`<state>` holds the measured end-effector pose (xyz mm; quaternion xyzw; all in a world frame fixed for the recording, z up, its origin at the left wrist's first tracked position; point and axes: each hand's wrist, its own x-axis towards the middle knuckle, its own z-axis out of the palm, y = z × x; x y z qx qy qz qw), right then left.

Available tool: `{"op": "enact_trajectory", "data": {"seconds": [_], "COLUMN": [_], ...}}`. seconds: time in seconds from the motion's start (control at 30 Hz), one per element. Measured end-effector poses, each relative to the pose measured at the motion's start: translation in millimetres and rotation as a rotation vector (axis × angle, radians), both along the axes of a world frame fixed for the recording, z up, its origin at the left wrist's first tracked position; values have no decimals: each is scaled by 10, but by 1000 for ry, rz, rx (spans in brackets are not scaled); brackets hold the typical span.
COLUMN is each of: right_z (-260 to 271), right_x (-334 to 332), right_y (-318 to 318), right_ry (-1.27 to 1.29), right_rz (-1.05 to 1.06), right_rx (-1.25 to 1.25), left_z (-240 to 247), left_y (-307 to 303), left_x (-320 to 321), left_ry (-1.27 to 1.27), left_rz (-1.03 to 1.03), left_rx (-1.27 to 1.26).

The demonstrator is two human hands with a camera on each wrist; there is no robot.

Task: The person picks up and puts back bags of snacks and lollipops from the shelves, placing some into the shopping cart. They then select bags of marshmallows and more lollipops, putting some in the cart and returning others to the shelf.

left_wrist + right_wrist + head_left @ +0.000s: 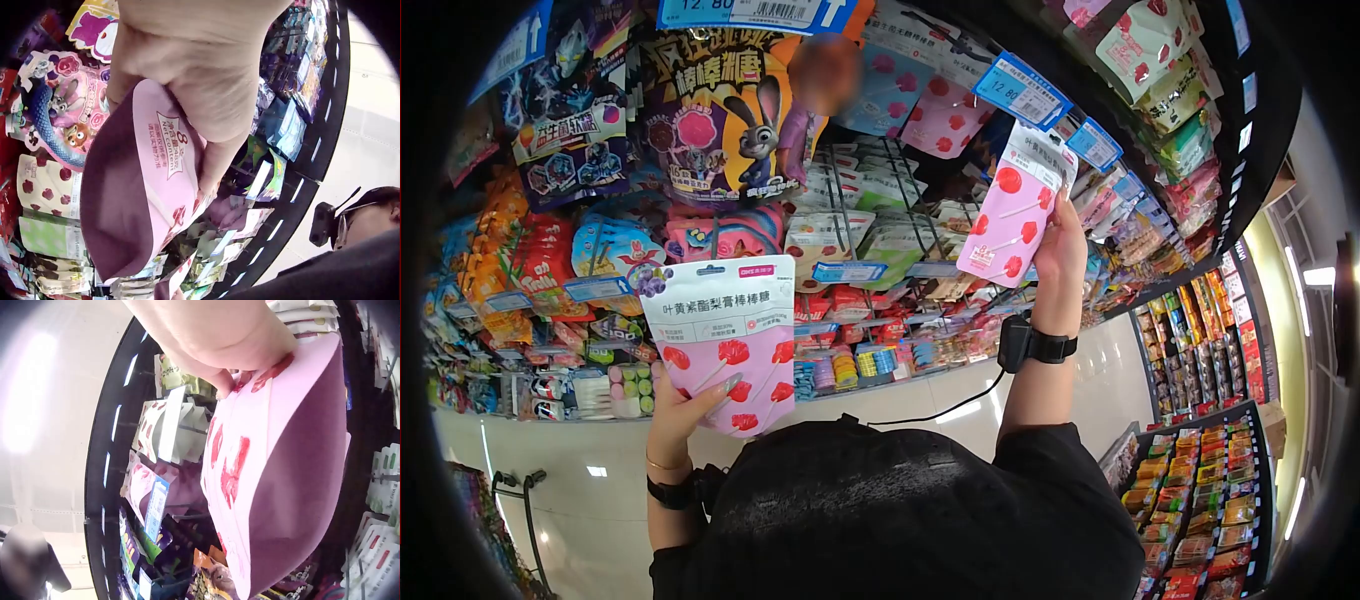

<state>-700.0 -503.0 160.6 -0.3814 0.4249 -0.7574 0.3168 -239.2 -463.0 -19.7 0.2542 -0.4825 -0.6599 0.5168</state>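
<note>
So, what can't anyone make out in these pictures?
Head view: fingers of the left hand, mostly hidden behind the left pouch.
All views: contents of the left pouch and right pouch, hidden by wrapping.
Head view: part of the orange bag, blurred.
Head view: the top blue tag, cut off by the top edge.
Head view: print on far packets, too small.

Held upright in the left hand (683,410), a white-and-pink lollipop pouch (730,338) faces my head camera, Chinese lettering across its white upper panel, purple berries at one corner, a hang hole at the top edge, red lollipops printed below. A second pouch (1008,215), gripped in the right hand (1062,245) well apart from the first, tilts with its top leaning right, red lollipops on its pink front. My wrist views show both pouches' plain bases bowed outward.
</note>
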Motion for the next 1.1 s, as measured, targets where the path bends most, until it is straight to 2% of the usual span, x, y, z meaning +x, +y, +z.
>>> {"op": "enact_trajectory", "data": {"seconds": [0.07,0.13,0.23,0.27,0.3,0.37,0.4,0.43,0.5,0.63,0.7,0.77,0.83,0.87,0.9,1.0,1.03,1.1], "right_z": [-38,-71,-238,-81,-108,-148,-167,-156,-183,-155,-199,-202,-411,-425,-496,-550,-527,-613], "right_x": [-55,-99,-292,38,1,-162,-202,-215,-232,-290,-316,-273,-428,-340,-357,-107,-43,-23], "right_y": [-75,-185,-552,-558,-649,-937,-1096,-1236,-1486,-1783,-1951,-1961,-2159,-2029,-1949,-1222,-900,-398], "right_ry": [-35,-28,-71,-128,-155,-107,-98,-124,-51,-20,91,311,305,182,88,99,145,125], "right_rz": [32,44,29,-29,-13,17,-69,-47,-137,-152,-253,-425,-338,-243,-109,-84,-68,27], "right_rx": [-13,-38,-48,-47,-63,-25,-30,-36,-143,-115,-131,-32,-28,-144,-158,-91,-96,-145], "left_z": [-5,9,103,117,145,200,207,261,365,397,429,464,488,499,519,591,634,694], "left_y": [44,104,195,248,292,361,381,423,523,630,682,710,679,664,636,519,480,378], "left_x": [72,130,190,199,197,188,212,219,210,158,27,-126,-323,-448,-577,-938,-1048,-1380], "left_ry": [-39,-22,-72,-109,-134,-144,-206,-232,-242,-207,-197,-184,-248,-229,-232,-364,-495,-378], "left_rz": [1,7,45,83,99,145,168,190,209,293,324,355,293,275,282,182,169,138], "left_rx": [-18,77,-18,14,-3,-23,-70,-77,-62,-108,-94,-79,-70,-74,-73,-105,-154,-103]}}
